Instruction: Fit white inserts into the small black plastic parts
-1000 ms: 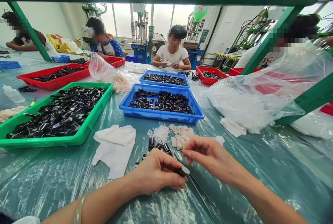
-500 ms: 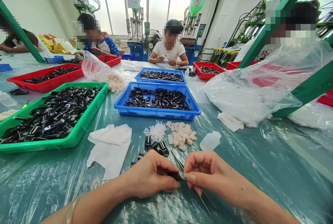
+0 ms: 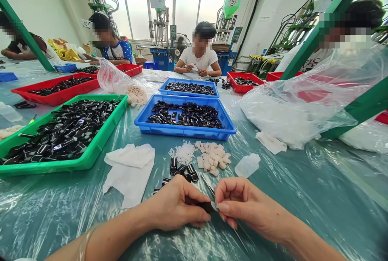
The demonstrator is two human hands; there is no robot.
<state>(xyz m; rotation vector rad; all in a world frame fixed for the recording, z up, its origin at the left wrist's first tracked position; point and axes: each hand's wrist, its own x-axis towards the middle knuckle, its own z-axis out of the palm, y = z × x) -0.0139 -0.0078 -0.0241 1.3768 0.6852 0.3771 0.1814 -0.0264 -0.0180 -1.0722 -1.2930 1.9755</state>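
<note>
Green, plastic-covered table (image 3: 318,212) fills the lower part of the view, with people seated along its far edge and tall machines behind them. Near the middle of its near edge, above the plastic, is a small black piece (image 3: 205,206), held in the left hand (image 3: 178,204), its thumb and fingers closed around it. Its long axis runs roughly parallel to the near edge; its pale tip (image 3: 214,206) points toward the table's right edge. Thumb and forefinger of the right hand (image 3: 245,204) pinch at that tip; whether they also grasp a separate bit cannot be told.

Judging by this, one piece is midway through handling. Several loose black pieces (image 3: 191,172) lie just beyond the left hand; which pieces are finished and which remain does not show.

Tweezers (image 3: 209,186) seem to lie on the plastic, passing beneath the right fingers, unused. Farther toward the far edge sit white bits (image 3: 183,153), beside them beige cubes (image 3: 212,158), with a translucent bottle (image 3: 247,165) to their right and a white cloth (image 3: 130,168) to the left. Beyond, a blue tray (image 3: 184,130) holds many black pieces; a green tray (image 3: 60,165), heaped with more, stands by the left edge. Toward the right edge slumps a clear bag (image 3: 291,119) of whitish contents.
</note>
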